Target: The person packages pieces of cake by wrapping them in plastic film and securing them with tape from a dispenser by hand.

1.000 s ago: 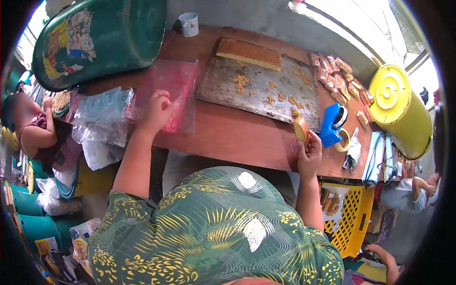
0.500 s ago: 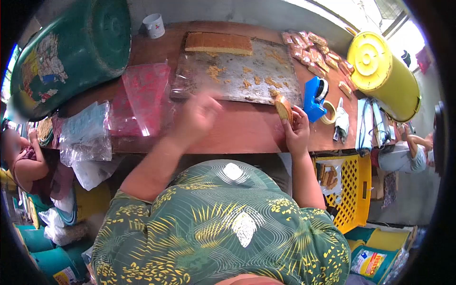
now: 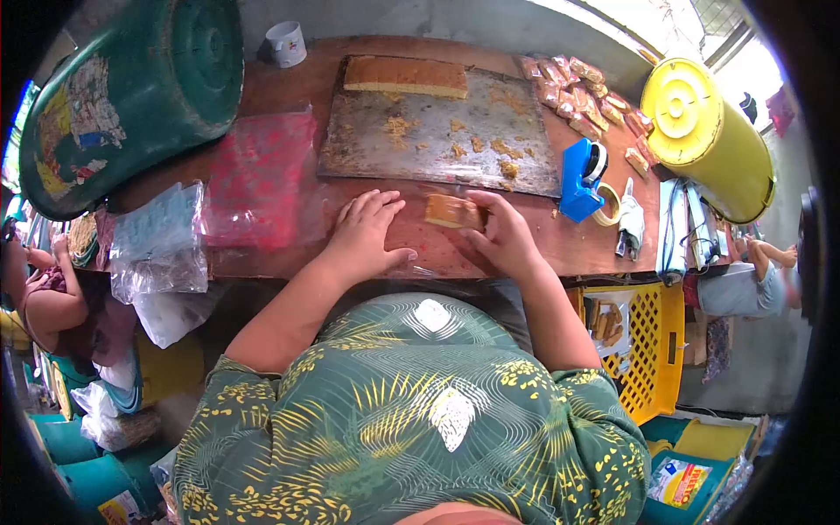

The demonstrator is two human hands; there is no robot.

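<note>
In my right hand (image 3: 506,234) is a slice of cake (image 3: 451,211), pinched between thumb and fingers just above the table's front part. My left hand (image 3: 367,232) lies palm down to the left of the slice, with its fingers stretched out on the tabletop. Clear plastic film (image 3: 424,270) seems to glint at the table edge between the hands; its outline is hard to make out. Beyond both hands is a metal baking tray (image 3: 420,144) with crumbs on it and a long block of cake (image 3: 405,77) along its back edge.
Red-tinted plastic sheets (image 3: 262,179) and clear bags (image 3: 157,241) lie at the left, beside a large green drum (image 3: 131,105). Rightward are a blue tape dispenser (image 3: 577,184), several wrapped slices (image 3: 569,92), a yellow bucket (image 3: 700,131) and a yellow crate (image 3: 652,350). People sit at both sides.
My right hand has brought the cake slice leftward from beside the tray's corner and laid it over sideways. My left hand, blurred before, now rests on the table. The red sheets lie flatter.
</note>
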